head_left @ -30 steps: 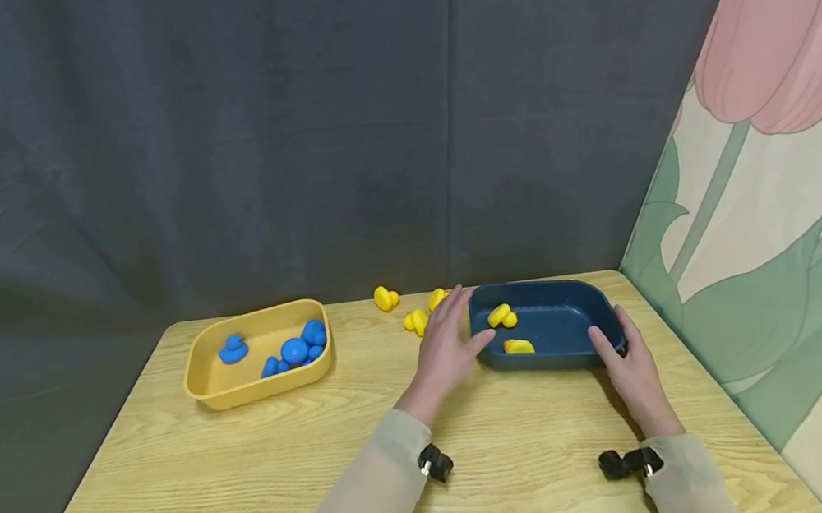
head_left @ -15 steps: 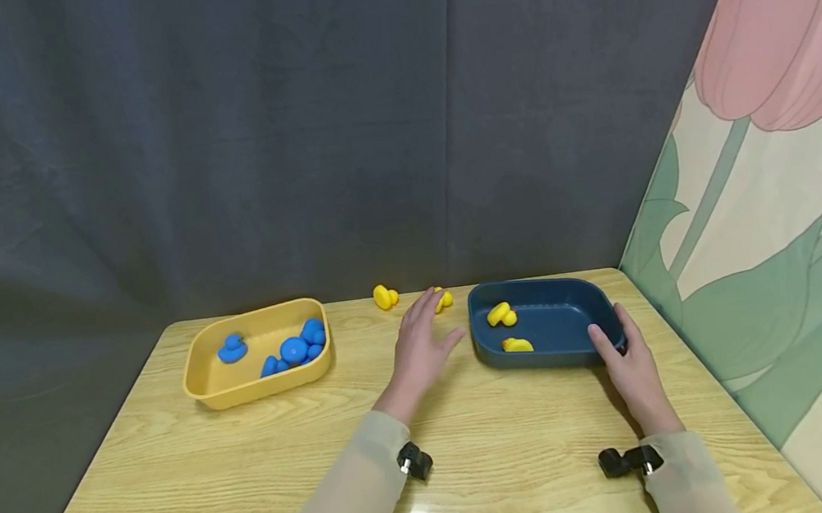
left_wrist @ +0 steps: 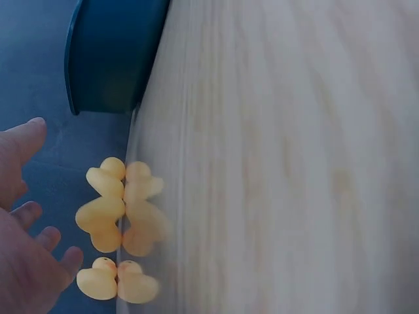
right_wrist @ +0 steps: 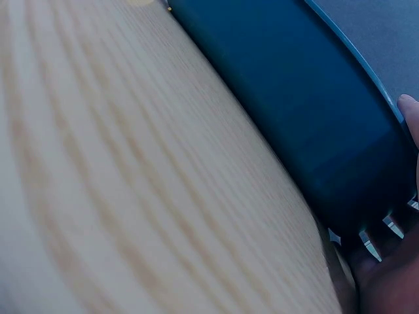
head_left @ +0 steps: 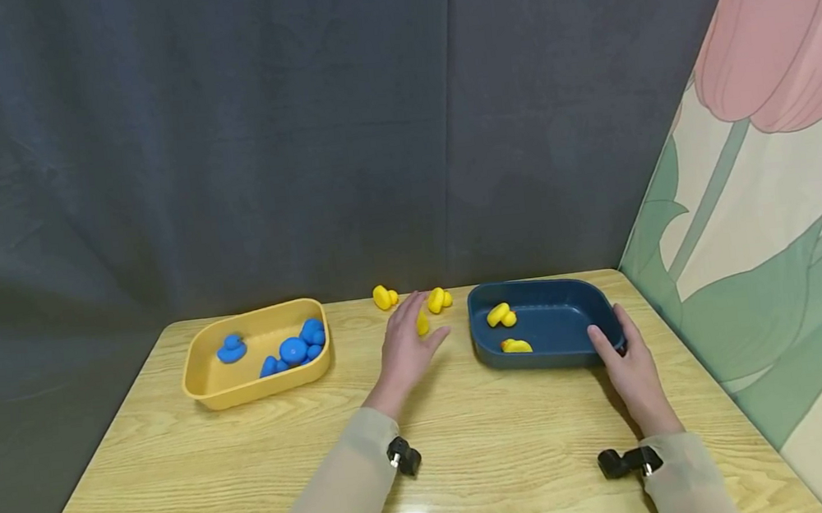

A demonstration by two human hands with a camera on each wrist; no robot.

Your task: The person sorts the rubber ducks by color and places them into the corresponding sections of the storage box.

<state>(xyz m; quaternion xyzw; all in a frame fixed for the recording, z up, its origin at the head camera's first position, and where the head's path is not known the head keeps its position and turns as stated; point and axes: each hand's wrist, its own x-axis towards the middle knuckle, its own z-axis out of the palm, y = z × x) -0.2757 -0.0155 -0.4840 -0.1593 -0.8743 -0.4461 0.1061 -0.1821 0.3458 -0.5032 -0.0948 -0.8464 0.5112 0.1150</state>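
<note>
My left hand (head_left: 400, 355) hovers with spread fingers around a yellow rubber duck (head_left: 422, 323), partly hidden behind them. Two more yellow ducks lie close by: one (head_left: 439, 300) just right of the fingertips, another (head_left: 385, 297) behind them at the table's back edge. In the left wrist view, the thumb and fingers (left_wrist: 49, 239) stand apart, beside the three ducks (left_wrist: 100, 222). My right hand (head_left: 638, 379) grips the right end of a dark blue bin (head_left: 547, 359), thumb at the rim. Inside that bin are two yellow ducks, one toward the back (head_left: 502, 315), one at the front wall (head_left: 516, 346).
A yellow bin (head_left: 261, 393) stands at the table's back left, holding several blue ducks (head_left: 293, 350). Behind the wooden table (head_left: 505, 462) hangs a dark grey curtain (head_left: 295, 135). A flower-patterned wall (head_left: 777, 271) borders the right side.
My left hand has moved left, away from the blue bin, to the nearest loose yellow duck. The duck beside that bin now shows fully. The right hand stays at the blue bin.
</note>
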